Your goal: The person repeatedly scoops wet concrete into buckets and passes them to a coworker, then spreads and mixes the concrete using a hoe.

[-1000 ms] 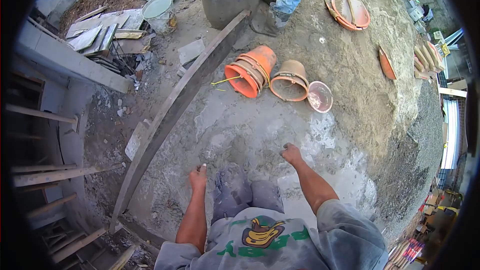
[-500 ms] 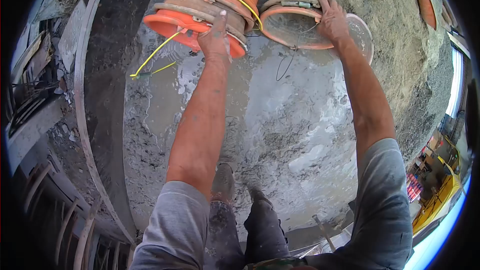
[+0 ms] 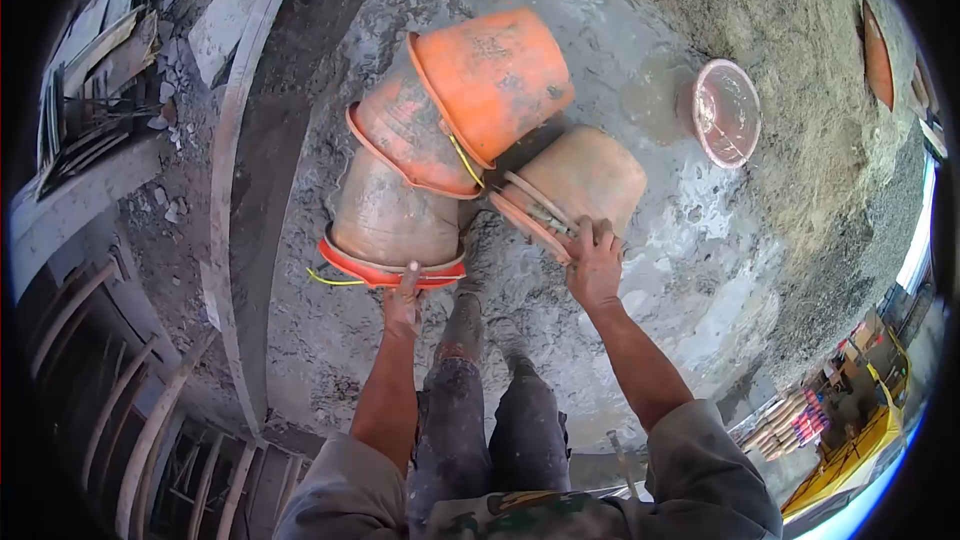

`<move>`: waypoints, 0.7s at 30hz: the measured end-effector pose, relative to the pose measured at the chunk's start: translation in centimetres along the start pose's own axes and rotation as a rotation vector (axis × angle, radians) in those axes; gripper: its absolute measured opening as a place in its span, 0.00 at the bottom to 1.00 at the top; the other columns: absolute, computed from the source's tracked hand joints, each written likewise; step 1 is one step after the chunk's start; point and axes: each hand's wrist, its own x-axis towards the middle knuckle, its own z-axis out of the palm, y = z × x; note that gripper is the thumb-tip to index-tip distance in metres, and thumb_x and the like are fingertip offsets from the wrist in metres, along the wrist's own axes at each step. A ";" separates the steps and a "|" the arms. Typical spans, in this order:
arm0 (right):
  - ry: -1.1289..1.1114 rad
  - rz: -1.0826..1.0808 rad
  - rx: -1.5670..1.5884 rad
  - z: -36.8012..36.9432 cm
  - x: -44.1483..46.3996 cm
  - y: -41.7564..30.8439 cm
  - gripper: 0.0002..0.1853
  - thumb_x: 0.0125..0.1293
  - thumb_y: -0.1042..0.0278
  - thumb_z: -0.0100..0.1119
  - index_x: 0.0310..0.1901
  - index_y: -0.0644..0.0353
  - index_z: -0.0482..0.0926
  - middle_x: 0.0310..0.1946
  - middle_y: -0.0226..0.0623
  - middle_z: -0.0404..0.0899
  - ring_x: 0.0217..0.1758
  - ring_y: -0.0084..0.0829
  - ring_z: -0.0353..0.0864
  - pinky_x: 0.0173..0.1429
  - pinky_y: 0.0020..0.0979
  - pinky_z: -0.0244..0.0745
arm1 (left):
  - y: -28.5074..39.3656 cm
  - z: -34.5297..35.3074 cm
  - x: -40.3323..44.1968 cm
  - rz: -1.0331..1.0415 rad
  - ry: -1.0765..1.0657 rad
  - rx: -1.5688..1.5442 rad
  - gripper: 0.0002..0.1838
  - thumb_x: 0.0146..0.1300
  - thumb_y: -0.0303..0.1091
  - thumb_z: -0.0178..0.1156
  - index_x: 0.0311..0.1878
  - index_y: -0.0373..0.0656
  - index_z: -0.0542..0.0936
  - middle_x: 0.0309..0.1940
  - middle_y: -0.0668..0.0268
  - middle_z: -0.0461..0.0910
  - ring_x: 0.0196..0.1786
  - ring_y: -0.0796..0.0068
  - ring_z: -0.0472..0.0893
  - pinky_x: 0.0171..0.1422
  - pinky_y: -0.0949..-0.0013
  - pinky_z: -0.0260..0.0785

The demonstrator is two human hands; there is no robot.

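While the left hand (image 3: 403, 308) has its grip clamped on the red-orange rim (image 3: 352, 265) at the near end of a loose stack of nested, cement-smeared orange and grey plastic buckets (image 3: 395, 218), the right hand (image 3: 597, 265) has its grip closed over the edge of a tan, mud-coated plastic bucket pair (image 3: 592, 178) just beside it. Both sets tilt, mouths toward the person, over wet grey ground (image 3: 330, 360). A round pinkish plastic tub (image 3: 728, 112) stands apart, to their right.

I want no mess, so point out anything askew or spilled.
The bucket stack by the left hand looks askew: its far orange bucket angles right, out of line with the nearest bucket. The pale, wet ground at right may be spillage.
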 end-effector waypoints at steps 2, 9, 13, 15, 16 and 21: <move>-0.186 0.030 -0.005 0.6 -3.6 -1.0 0.45 0.44 0.65 0.69 0.64 0.53 0.54 0.59 0.56 0.54 0.62 0.55 0.57 0.60 0.49 0.62 | -1.6 -2.7 -1.8 -0.054 0.020 0.068 0.24 0.53 0.47 0.67 0.49 0.44 0.75 0.37 0.71 0.77 0.39 0.79 0.76 0.40 0.70 0.70; 0.171 -0.212 0.328 -2.3 4.1 -9.5 0.59 0.42 0.44 0.71 0.69 0.57 0.42 0.66 0.65 0.39 0.70 0.66 0.37 0.66 0.62 0.44 | -4.9 -6.5 -0.9 -0.139 -0.056 -0.019 0.19 0.56 0.45 0.65 0.47 0.47 0.75 0.39 0.70 0.79 0.41 0.76 0.79 0.41 0.69 0.72; 0.159 -0.175 0.193 -0.4 13.9 -17.5 0.57 0.43 0.37 0.68 0.68 0.55 0.47 0.66 0.69 0.36 0.69 0.67 0.36 0.66 0.58 0.46 | -2.2 -7.3 -0.4 -0.056 -0.051 0.084 0.18 0.55 0.40 0.64 0.47 0.45 0.75 0.41 0.67 0.79 0.41 0.74 0.79 0.41 0.68 0.73; 0.203 -0.132 -0.055 1.3 12.8 -22.1 0.54 0.45 0.38 0.67 0.67 0.57 0.50 0.66 0.69 0.36 0.69 0.67 0.36 0.66 0.57 0.49 | -0.1 -8.8 -1.1 -0.045 -0.015 0.136 0.18 0.56 0.38 0.63 0.48 0.43 0.75 0.41 0.64 0.80 0.42 0.72 0.80 0.42 0.68 0.74; 0.237 -0.170 -0.107 2.7 12.3 -23.1 0.52 0.45 0.39 0.67 0.65 0.59 0.51 0.66 0.68 0.37 0.69 0.66 0.39 0.64 0.57 0.51 | -0.9 -10.4 -1.4 -0.010 -0.003 0.109 0.18 0.56 0.38 0.63 0.47 0.43 0.75 0.41 0.64 0.80 0.42 0.72 0.80 0.42 0.67 0.74; 0.444 -0.418 -0.249 7.5 11.9 -23.4 0.40 0.49 0.56 0.66 0.62 0.58 0.57 0.60 0.65 0.52 0.60 0.62 0.58 0.58 0.51 0.63 | -8.5 -20.0 -5.7 0.041 0.180 0.082 0.17 0.56 0.36 0.61 0.48 0.42 0.74 0.41 0.62 0.80 0.42 0.69 0.80 0.45 0.62 0.74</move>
